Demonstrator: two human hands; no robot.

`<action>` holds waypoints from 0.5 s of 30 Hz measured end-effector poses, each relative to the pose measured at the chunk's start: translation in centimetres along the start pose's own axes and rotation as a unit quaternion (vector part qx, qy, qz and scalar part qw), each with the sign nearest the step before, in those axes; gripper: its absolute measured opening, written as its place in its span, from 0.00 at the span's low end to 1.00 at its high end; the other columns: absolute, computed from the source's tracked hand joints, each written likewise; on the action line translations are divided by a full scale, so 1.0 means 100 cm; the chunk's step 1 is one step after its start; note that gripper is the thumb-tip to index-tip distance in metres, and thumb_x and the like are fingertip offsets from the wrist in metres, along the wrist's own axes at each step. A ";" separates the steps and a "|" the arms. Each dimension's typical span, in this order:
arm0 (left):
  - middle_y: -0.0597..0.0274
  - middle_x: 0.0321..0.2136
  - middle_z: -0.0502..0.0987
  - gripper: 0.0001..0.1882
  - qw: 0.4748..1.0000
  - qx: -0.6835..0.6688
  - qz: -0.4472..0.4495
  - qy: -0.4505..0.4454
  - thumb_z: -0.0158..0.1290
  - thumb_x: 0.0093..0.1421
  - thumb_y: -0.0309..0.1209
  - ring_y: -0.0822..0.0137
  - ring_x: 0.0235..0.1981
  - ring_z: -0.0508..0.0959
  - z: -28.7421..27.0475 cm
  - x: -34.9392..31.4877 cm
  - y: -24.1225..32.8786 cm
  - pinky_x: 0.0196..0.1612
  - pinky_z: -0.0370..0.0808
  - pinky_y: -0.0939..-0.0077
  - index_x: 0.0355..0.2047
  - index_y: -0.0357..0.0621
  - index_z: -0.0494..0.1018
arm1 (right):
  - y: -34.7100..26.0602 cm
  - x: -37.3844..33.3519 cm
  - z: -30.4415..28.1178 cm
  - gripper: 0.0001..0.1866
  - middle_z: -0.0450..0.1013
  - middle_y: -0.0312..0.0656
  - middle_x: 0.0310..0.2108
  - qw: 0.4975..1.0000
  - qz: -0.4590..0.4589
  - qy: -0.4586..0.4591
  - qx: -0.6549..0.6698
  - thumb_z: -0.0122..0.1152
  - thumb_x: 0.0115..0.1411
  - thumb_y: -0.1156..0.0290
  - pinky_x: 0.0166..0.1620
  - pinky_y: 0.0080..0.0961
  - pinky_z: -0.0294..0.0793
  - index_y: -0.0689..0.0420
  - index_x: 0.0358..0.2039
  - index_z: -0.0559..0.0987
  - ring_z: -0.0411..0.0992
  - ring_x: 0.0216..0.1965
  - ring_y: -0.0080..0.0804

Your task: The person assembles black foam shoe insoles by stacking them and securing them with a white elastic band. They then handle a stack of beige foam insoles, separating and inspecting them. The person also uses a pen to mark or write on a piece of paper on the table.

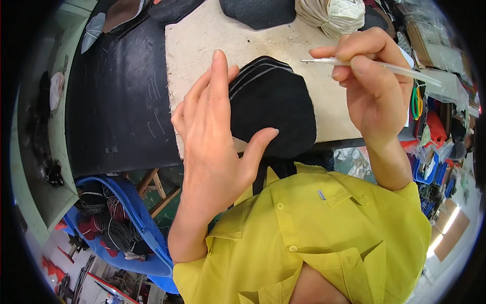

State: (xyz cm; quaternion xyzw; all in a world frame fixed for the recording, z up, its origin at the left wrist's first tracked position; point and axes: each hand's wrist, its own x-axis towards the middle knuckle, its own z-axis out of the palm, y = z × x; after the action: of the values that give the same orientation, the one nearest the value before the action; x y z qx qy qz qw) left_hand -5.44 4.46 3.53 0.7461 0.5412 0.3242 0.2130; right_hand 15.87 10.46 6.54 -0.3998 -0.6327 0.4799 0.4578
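A black, rounded piece of sheet material (pixel 278 106), perhaps fabric or leather, lies at the near edge of a pale board (pixel 187 45). Pale lines curve along its far left edge. My left hand (pixel 215 126) is at the left side of this piece, fingers stretched out and thumb spread over its near part. Whether the fingertips press on it I cannot tell. To the right, my right hand (pixel 377 81) is raised above the board, pinching a slim pen with a translucent barrel (pixel 417 76). Its tip points left, apart from the black piece.
Behind the black piece sit a dark stack of cut pieces (pixel 260 11) and a tied cream bundle (pixel 329 15). A scratched black tabletop (pixel 111 101) extends left of the board. Down at the left stands a blue basket (pixel 126 187) holding tied dark and red bundles.
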 end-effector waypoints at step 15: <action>0.62 0.40 0.77 0.16 0.980 -0.024 0.173 0.097 0.62 0.37 0.32 0.56 0.44 0.75 0.010 -0.009 -0.022 0.46 0.61 0.63 0.32 0.54 0.79 | 0.025 0.000 0.020 0.06 0.74 0.41 0.21 0.996 0.033 -0.083 -0.024 0.52 0.53 0.75 0.30 0.21 0.69 0.64 0.25 0.76 0.72 0.25 0.25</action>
State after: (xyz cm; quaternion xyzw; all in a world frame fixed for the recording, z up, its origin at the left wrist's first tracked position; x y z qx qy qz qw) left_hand -6.38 4.35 1.17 0.7880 0.4139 0.4401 0.1184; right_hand 14.16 10.49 3.89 -0.3898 -0.6666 0.5110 0.3777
